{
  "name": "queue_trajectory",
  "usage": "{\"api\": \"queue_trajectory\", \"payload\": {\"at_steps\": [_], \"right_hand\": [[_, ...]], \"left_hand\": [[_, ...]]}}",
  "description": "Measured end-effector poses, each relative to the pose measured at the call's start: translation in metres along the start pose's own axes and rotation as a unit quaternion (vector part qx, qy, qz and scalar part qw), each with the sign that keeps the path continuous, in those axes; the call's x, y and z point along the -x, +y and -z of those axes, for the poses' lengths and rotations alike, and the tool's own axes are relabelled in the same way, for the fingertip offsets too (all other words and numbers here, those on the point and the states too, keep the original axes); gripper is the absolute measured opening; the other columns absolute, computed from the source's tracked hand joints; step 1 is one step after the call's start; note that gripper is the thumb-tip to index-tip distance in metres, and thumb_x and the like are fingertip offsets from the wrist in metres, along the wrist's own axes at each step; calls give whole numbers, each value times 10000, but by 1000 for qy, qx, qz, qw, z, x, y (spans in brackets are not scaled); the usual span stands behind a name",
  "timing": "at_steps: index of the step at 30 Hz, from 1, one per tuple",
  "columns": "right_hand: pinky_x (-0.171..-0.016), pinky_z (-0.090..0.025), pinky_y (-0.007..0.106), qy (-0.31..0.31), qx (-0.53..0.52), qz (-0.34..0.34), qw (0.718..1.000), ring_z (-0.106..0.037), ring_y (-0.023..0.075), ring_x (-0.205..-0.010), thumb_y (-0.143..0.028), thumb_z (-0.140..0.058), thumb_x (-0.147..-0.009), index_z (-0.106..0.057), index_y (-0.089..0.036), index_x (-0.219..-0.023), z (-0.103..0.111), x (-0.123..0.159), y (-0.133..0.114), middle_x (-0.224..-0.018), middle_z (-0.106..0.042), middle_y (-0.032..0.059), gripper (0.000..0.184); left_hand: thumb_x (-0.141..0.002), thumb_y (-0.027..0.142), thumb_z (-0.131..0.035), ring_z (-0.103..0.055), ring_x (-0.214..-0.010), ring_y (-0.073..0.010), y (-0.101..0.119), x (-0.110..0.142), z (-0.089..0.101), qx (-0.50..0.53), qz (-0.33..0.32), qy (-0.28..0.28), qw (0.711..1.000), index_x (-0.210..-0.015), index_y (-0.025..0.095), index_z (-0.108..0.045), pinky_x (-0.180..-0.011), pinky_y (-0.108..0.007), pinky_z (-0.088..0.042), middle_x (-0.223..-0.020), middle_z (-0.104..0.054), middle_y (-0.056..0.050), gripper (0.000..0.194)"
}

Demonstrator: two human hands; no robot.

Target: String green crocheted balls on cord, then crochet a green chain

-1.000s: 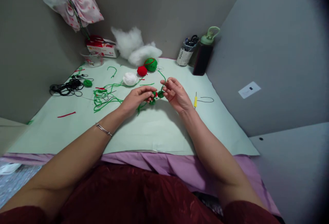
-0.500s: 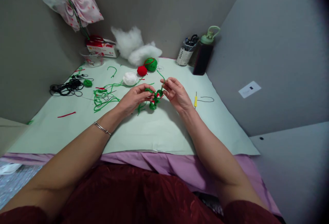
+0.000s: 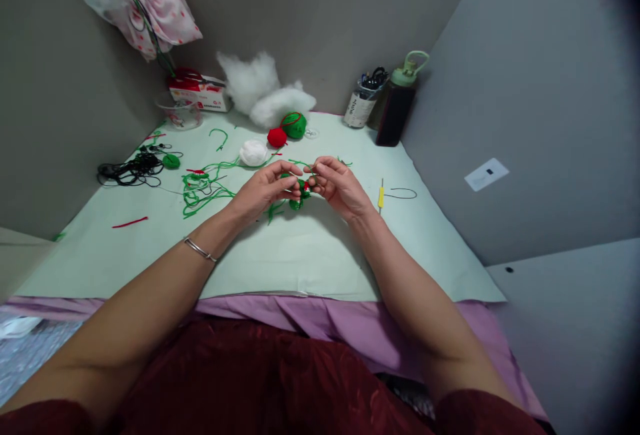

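Observation:
My left hand (image 3: pixel 265 188) is closed, its thumb and fingers pinching a small green crocheted piece (image 3: pixel 296 204) with red and white bits on it. The piece hangs just above the table, partly hidden behind the fingers. Close on its right, my right hand (image 3: pixel 341 187) is closed with thumb and forefinger on a green yarn strand (image 3: pixel 300 162) that runs by the piece. The two hands' fingertips nearly meet. Off to the right lies a yellow-handled hook tool (image 3: pixel 381 196) on the table, touched by neither hand.
Behind the hands sit a white yarn ball (image 3: pixel 253 153), a red one (image 3: pixel 277 137), a green one (image 3: pixel 294 126) and white stuffing (image 3: pixel 255 85). Loose green strands (image 3: pixel 200 202) and a black cord tangle (image 3: pixel 133 168) lie left. A bottle (image 3: pixel 397 105) and pen cup (image 3: pixel 361 105) stand back right.
My right hand has moved left and slightly down, close to the left fingers, bringing the green strand over the crocheted piece. My left hand has stayed in place.

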State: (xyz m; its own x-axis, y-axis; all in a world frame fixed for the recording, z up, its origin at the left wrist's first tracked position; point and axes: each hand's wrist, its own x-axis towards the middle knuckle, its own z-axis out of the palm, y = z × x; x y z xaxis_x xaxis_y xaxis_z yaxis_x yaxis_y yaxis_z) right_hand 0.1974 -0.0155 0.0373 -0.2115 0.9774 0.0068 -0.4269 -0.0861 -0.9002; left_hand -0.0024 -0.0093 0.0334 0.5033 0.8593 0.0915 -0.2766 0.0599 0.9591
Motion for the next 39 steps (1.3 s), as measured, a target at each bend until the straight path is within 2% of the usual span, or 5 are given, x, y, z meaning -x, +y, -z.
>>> {"api": "queue_trajectory", "payload": {"at_steps": [6,10,19,39], "right_hand": [[-539,-496,145,43,-9,13,999,-628,58,-632,-382,-972,-597,-680,-211,-868,2,-2,0,-779,-704,-49,433],[-536,-489,164,46,24,12,999,-603,66,-621,-399,-975,-560,-695,-188,-822,0,-2,0,-726,-661,-46,437],[-577,-455,231,18,155,68,985,-579,101,-650,-424,-907,-658,-730,-196,-774,-8,3,1,-719,-670,-16,311],[-575,-429,257,12,183,86,979,-538,100,-599,-425,-887,-677,-729,-195,-779,-6,1,5,-678,-670,-20,297]], "left_hand": [[-825,227,-735,-686,-846,-171,-1,0,-4,-3,-2,3,1000,-991,171,-675,-927,-389,-541,-880,-671,-15,185],[-793,174,-704,-676,-866,-166,-2,-1,-3,-4,-11,6,1000,-1049,169,-674,-942,-372,-525,-874,-663,-11,258],[-815,174,-668,-663,-884,-171,-4,-1,0,-44,-35,0,998,-1076,177,-659,-929,-362,-504,-890,-678,-26,261],[-783,175,-678,-683,-866,-178,-2,0,-2,-16,-18,11,1000,-1036,173,-672,-928,-374,-513,-864,-698,-20,253]]}}
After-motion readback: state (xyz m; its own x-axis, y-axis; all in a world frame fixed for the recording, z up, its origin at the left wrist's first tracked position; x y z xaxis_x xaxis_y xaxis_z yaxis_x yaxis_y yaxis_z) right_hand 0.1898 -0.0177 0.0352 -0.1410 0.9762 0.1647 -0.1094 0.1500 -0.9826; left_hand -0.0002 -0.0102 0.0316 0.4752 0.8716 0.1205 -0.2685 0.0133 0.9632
